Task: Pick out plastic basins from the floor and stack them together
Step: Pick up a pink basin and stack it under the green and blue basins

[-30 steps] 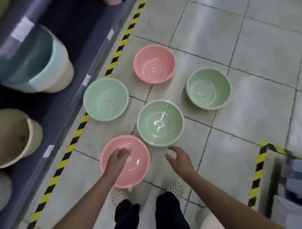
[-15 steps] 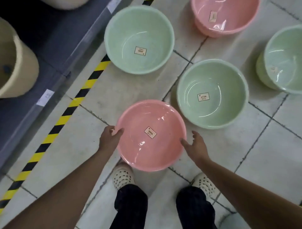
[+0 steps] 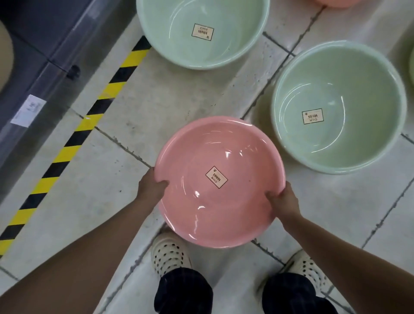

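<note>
A pink plastic basin [image 3: 224, 206] with a label inside is right in front of me, above my shoes. My left hand [image 3: 151, 187] grips its left rim, thumb inside. On the right rim my right hand [image 3: 284, 202] holds the same way. The basin looks tilted and lifted off the tiles. A green basin [image 3: 358, 85] sits on the floor to the right of it. Another green basin [image 3: 179, 49] lies further up, cut off by the top edge. Slivers of a second pink basin [image 3: 336, 2] and a third green basin [image 3: 411, 67] show at the frame edges.
A yellow-and-black tape line [image 3: 74, 143] runs diagonally along the floor on the left. Beyond it stands a dark shelf base [image 3: 40, 74] with a white price tag [image 3: 28, 111]. My two white perforated shoes [image 3: 170, 255] stand on the grey tiles below the basin.
I have bent closer to the floor. Both hands have gone from touching the pink basin's sides to gripping its rim, and the basin has come up and toward me.
</note>
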Demonstrator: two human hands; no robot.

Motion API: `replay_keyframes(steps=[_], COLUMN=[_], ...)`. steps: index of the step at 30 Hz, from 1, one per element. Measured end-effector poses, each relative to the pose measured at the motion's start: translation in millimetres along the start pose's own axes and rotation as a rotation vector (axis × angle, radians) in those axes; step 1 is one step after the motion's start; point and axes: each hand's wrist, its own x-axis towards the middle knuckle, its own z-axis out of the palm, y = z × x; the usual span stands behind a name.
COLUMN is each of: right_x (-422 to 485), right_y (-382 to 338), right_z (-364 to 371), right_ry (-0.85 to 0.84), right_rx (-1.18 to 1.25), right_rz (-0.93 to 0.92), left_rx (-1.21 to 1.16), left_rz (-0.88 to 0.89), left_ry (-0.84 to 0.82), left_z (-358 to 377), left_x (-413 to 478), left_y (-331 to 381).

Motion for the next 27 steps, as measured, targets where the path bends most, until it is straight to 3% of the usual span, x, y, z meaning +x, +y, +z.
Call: replay_keyframes(steps=[7,15,21,27], right_x=[-37.0,-107.4,-156.8,-176.1], right_y=[-58.1,-163.6,-185.1,-176.0], right_z=[-43.5,-173.0,-295.5,-399.7], right_ry=[-0.102,-0.045,0.031,0.079], right_rx=[0.056,0.089,0.161,0.161], right_rz=[-0.146,-0.186,-0.148,-0.071], left_rx=[-0.080,-0.100,0.018,0.102], left_rz=[0.070,0.200,0.381,0.437], left_ry=[0.090,0.084,-0.043,-0.164], left_z=[-68.5,-141.4,-146.9,-108.5], left_x=[-37.5,-121.0,-189.5,-242.8], left_y=[42.6,179.2,295.8,391.4])
